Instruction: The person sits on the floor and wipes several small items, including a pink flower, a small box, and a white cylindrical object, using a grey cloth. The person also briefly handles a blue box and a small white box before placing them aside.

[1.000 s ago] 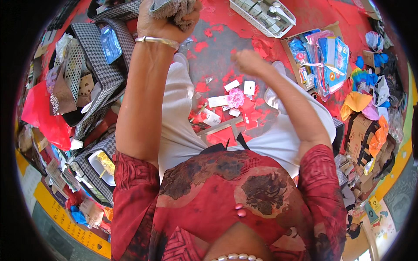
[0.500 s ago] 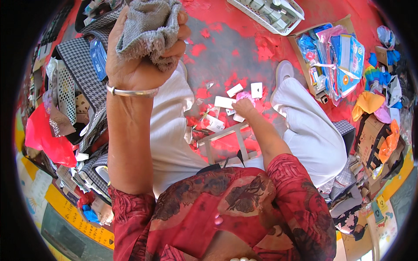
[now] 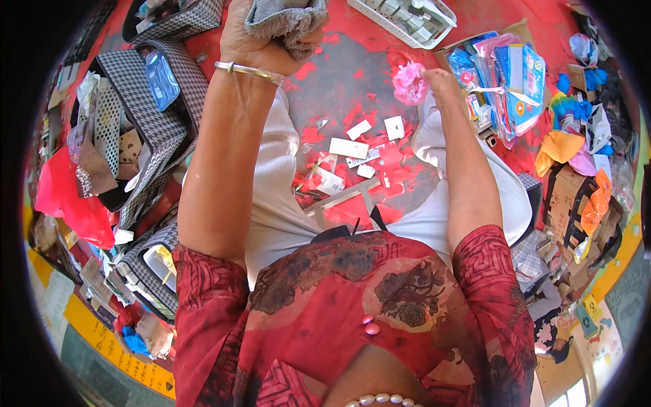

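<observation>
My left hand (image 3: 261, 47), with a bangle at its wrist, is closed around a bunched grey cloth (image 3: 288, 19) at the top of the view. Out to the right, my right hand (image 3: 442, 85) pinches a pink, ruffled flower (image 3: 410, 83) beside my knee. On the floor between my legs lie several small white boxes and cards; among them are a long white box (image 3: 348, 148), a white box with a dark dot (image 3: 394, 127) and a small white piece (image 3: 365, 171). A grey frame-like piece (image 3: 346, 201) lies closest to me.
Houndstooth storage boxes (image 3: 139, 95) stuffed with goods line my left side, with a red plastic bag (image 3: 71, 197) hanging from one. A white basket (image 3: 444, 39) stands at the top. To the right are a carton of plastic packages (image 3: 498, 88) and a heap with a brown cardboard box (image 3: 569, 203).
My right hand has lifted the pink flower from among the white boxes and carried it up and right. My left hand has shifted right and slightly upward with the cloth.
</observation>
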A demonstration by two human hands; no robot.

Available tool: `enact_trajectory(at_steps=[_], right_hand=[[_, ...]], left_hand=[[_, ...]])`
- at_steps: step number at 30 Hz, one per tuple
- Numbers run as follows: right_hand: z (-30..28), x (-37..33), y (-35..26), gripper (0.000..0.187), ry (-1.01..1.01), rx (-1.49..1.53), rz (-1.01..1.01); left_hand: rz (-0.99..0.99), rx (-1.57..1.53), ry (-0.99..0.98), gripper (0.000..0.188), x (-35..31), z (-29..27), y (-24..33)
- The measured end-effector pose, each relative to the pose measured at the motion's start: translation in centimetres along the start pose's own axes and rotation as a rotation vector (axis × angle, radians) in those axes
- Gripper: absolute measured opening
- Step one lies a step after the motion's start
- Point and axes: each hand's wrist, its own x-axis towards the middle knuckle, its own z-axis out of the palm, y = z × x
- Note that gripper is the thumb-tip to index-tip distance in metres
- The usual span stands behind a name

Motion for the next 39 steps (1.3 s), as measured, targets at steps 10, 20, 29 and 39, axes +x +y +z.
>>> enact_trajectory(at_steps=[10,20,29,39], right_hand=[[-1.5,-4.5,-8.9,0.026,-0.011,0.193,0.088],[-0.8,-4.8,-11.0,0.034,0.099,0.067,-0.261],[2.5,-5.4,-0.4,0.021,-0.329,-0.858,-0.456],[7.4,-8.8,7.9,0.027,-0.507,-1.079,-0.307]], left_hand=[[0.010,0.077,0.088,0.039,-0.1,0.6,0.3],[0.148,0.660,0.208,0.050,0.4,2.5,-1.0],[-0.073,0.266,0.167,0.013,-0.7,3.4,-1.2],[0.155,0.440,0.333,0.009,-0.7,2.9,-1.4]])
